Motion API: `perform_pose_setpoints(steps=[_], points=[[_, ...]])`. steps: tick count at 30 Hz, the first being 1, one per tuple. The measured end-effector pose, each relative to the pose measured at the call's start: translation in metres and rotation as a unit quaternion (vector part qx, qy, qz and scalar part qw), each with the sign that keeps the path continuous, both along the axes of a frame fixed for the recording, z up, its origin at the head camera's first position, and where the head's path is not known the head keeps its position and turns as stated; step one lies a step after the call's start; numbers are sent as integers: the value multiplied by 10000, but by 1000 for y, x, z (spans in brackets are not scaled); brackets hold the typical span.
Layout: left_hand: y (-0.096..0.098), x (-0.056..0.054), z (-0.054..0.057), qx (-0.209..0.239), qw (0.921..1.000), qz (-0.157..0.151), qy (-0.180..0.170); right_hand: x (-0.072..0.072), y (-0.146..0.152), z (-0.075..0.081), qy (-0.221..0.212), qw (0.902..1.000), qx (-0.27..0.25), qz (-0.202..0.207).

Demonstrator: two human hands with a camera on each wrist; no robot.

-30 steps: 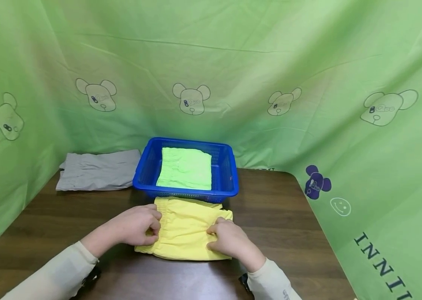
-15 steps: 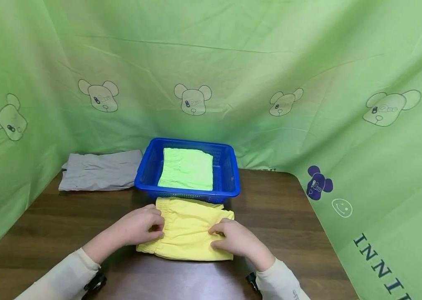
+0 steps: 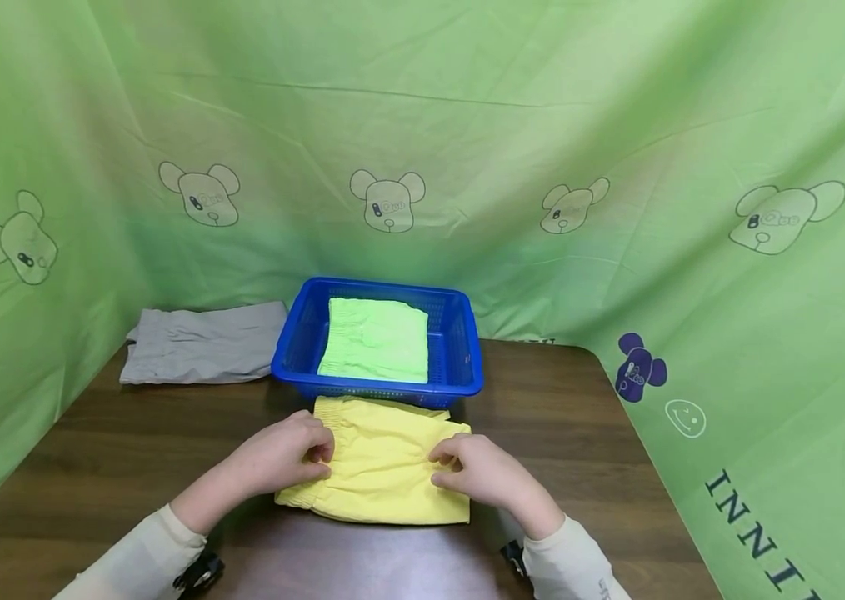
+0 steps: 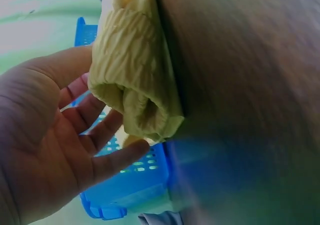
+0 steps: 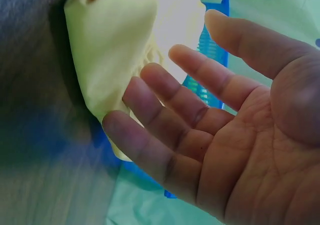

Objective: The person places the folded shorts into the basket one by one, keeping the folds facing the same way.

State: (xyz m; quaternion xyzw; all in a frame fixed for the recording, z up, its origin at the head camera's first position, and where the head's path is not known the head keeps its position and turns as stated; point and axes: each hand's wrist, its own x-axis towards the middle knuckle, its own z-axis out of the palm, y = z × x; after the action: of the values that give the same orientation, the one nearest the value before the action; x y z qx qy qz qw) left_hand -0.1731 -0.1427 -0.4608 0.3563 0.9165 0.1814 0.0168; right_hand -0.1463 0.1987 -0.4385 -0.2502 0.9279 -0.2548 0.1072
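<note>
A folded pair of yellow shorts (image 3: pixel 385 467) lies on the wooden table in the head view, its gathered elastic waistband on the left. At that waistband my left hand (image 3: pixel 291 450) touches the cloth with relaxed, spread fingers. The left wrist view shows the rolled end of the waistband (image 4: pixel 130 60) beside the fingers. My right hand (image 3: pixel 486 473) is over the opposite end of the shorts, fingers loosely bent and apart. In the right wrist view its fingertips (image 5: pixel 120 125) overlap the yellow cloth without gripping it.
Just behind the yellow shorts stands a blue plastic basket (image 3: pixel 377 388) with folded bright green shorts (image 3: pixel 376 342) inside. Folded grey cloth (image 3: pixel 205 343) lies left of the basket. Green printed curtains (image 3: pixel 422 108) enclose the table (image 3: pixel 565 467) at the back and sides.
My right hand has eased slightly rightward toward the end of the yellow shorts, and its fingers have loosened. My left hand stays at the waistband. The head view has shifted a little.
</note>
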Motion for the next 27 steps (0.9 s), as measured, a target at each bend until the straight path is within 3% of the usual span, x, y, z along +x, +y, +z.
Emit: perform_pose_setpoints(steps=[7,13,27], points=[[1,-1,6,173,9975,299,-610,0,8,4,-37,9994,-4,-331],[0,-3,6,238,9967,310,-715,-1,14,8,4,9984,20,-559],[3,-7,0,845,9872,884,-1023,0,17,8,-384,9856,504,-1568]])
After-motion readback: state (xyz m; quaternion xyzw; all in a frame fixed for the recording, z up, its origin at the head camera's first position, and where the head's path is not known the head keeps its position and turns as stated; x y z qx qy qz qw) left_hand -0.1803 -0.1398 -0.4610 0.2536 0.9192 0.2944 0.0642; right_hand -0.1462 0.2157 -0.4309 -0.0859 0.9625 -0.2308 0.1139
